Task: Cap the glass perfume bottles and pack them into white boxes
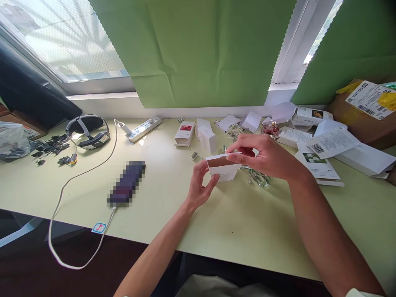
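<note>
My left hand (199,185) grips a small white cardboard box (225,172) by its side, thumb on the near face and fingers behind. The box's top is open and its brown inside shows. With thumb and fingertips, my right hand (262,154) pinches the upper right edge or flap of the same box. Just beyond the hands lies a clear glass bottle (260,177), partly covered by my right hand. A small silver cylinder (194,156) rests left of the box. Behind it stand another white box (206,137) and a box with a red picture (185,133).
Several flattened or open white boxes (321,161) pile up at the right, before a brown carton (361,109). A red glass bottle (270,129) sits among them. Leftward are a phone (126,183) on a white cable (72,178), a power strip (144,129) and a headset (88,132).
</note>
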Available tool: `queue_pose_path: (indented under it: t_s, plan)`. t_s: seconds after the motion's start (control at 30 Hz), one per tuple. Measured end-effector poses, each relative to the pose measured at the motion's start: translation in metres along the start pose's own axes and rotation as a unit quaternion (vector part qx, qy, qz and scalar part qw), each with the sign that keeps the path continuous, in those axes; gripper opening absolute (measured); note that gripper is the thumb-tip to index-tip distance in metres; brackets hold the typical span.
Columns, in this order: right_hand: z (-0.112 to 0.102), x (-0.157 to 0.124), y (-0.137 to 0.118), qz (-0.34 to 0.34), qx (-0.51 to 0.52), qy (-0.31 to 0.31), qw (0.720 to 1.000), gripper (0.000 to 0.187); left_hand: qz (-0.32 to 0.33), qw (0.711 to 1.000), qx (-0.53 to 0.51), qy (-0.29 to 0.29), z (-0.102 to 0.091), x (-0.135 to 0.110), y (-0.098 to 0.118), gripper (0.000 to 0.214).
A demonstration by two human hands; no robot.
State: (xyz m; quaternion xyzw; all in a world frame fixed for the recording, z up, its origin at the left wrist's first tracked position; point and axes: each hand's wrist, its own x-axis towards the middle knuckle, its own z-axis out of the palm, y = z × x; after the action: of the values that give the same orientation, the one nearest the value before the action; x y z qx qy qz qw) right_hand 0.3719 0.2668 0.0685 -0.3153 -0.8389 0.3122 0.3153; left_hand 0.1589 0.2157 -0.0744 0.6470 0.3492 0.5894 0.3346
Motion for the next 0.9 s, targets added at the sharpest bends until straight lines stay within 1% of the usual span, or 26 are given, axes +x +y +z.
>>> queue_pose_path:
  t_s: [0.1, 0.3, 0.47, 0.7, 0.9]
  plan:
    - [0.0003, -0.0004, -0.0008, -0.006, -0.008, -0.009, 1.0, 0.024, 0.006, 1.0, -0.003, -0.003, -0.0004, 0.0, -0.0003, 0.043]
    - [0.0007, 0.0001, -0.0004, -0.034, -0.047, 0.012, 0.998, 0.028, 0.022, 1.0, -0.001, -0.007, -0.0012, -0.0003, -0.0024, 0.048]
    - [0.0011, -0.0001, 0.0006, -0.033, -0.067, 0.012, 0.997, 0.025, 0.024, 1.0, -0.007, -0.001, -0.0032, -0.0017, -0.0051, 0.041]
    - [0.0019, -0.0003, -0.0014, -0.025, -0.106, -0.001, 0.994, 0.019, 0.023, 1.0, 0.0, 0.009, -0.0034, -0.0014, -0.0017, 0.038]
    - [0.0029, 0.0, -0.0004, -0.02, -0.141, 0.001, 0.99, 0.019, 0.002, 1.0, -0.006, 0.013, -0.0035, -0.0017, -0.0015, 0.034]
